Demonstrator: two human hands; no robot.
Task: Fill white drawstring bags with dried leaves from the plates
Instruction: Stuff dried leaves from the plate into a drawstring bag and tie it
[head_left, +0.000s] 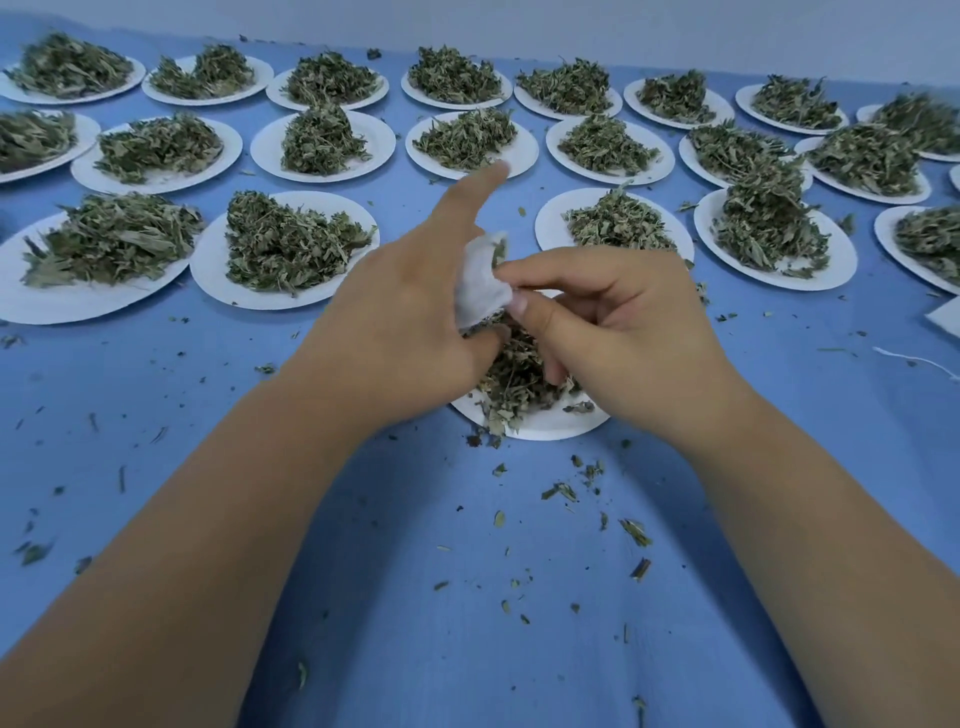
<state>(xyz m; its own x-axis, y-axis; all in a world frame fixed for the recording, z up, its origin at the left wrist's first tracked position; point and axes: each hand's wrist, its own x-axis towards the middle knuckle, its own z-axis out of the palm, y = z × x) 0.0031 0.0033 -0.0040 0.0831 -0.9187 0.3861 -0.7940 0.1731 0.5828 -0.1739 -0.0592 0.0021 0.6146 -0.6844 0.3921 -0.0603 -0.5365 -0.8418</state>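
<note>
A small white drawstring bag (480, 283) is held up over a white plate (540, 427) of dried green leaves (514, 374) in the middle of the blue table. My left hand (405, 312) grips the bag from the left, its index finger sticking out straight. My right hand (613, 317) pinches the bag's right edge between thumb and curled fingers. Bits of leaf show at the bag's mouth and under it. Most of the plate is hidden beneath both hands.
Several white plates heaped with dried leaves, such as one (283, 249) at left and another (774, 236) at right, stand in rows across the far half of the blue cloth (467, 597). Leaf crumbs lie scattered around. A white string (914, 361) and white cloth corner (943, 322) lie at the right edge.
</note>
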